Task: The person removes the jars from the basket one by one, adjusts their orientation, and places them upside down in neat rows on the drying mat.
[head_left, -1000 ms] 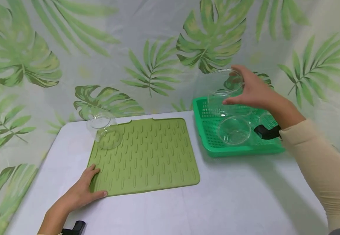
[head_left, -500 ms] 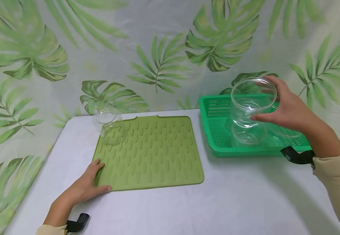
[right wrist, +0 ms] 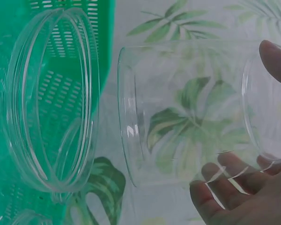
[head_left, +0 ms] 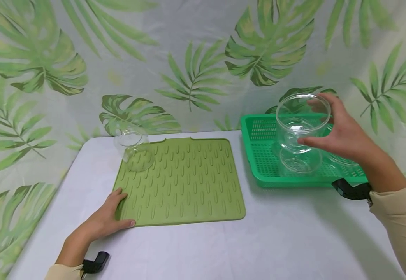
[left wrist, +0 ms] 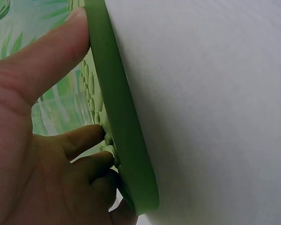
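Note:
My right hand (head_left: 346, 130) holds a clear, wide-mouthed glass jar (head_left: 301, 125) above the green basket, thumb on the near side and fingers round the far side. In the right wrist view this glass jar (right wrist: 192, 117) lies between the thumb and the fingers. Below it, another clear glass vessel (head_left: 300, 165) stands in the basket. On the far left corner of the mat stands a further clear glass jar (head_left: 137, 155). My left hand (head_left: 106, 216) rests on the near left corner of the green mat (head_left: 181, 182), thumb at its front edge and fingers on its ridges.
The slotted green basket (head_left: 290, 181) stands at the back right of the white-covered table (head_left: 217, 249). Inside it, another glass vessel (head_left: 344, 160) is partly hidden by my right hand. A leaf-patterned cloth (head_left: 195, 70) hangs right behind the table.
Over the basket, my right hand has brought the glass jar to the right and nearer, then kept it almost still. My left hand has stayed on the mat's corner. The head view has shifted slightly.

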The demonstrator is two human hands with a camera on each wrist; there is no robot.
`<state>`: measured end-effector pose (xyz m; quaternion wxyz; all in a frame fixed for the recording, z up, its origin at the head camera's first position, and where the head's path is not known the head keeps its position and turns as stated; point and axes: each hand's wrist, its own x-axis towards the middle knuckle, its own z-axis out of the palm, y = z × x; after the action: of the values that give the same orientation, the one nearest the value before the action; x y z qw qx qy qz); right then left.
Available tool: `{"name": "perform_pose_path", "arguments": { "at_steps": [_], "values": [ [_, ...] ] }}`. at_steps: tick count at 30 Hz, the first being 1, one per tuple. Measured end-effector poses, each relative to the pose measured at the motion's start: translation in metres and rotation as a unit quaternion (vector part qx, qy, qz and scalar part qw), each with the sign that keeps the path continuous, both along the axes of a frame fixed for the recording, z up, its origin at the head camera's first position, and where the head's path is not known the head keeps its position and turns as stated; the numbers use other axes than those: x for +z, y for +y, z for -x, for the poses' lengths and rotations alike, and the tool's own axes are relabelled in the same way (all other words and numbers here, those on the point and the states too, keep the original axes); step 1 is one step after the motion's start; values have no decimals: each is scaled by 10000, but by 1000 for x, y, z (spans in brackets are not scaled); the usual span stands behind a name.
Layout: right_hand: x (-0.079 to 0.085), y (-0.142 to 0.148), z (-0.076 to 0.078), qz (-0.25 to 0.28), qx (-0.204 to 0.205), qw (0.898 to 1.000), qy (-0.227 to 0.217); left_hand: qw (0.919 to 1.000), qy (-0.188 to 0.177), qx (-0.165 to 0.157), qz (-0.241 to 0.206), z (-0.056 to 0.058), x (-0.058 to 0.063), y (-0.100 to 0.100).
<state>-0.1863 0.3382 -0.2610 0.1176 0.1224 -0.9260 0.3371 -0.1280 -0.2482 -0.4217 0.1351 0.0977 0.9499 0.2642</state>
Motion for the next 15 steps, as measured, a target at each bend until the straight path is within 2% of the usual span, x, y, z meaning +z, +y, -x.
{"name": "perform_pose_path", "arguments": {
  "at_steps": [6,15],
  "values": [
    [0,-4,-2,-69,97,9999,-38,10000,-24,2,75,2,0,2],
    [8,-15,0,-183,-25,9997,-171,9999,1,-8,102,0,1,1]
  ]
}}
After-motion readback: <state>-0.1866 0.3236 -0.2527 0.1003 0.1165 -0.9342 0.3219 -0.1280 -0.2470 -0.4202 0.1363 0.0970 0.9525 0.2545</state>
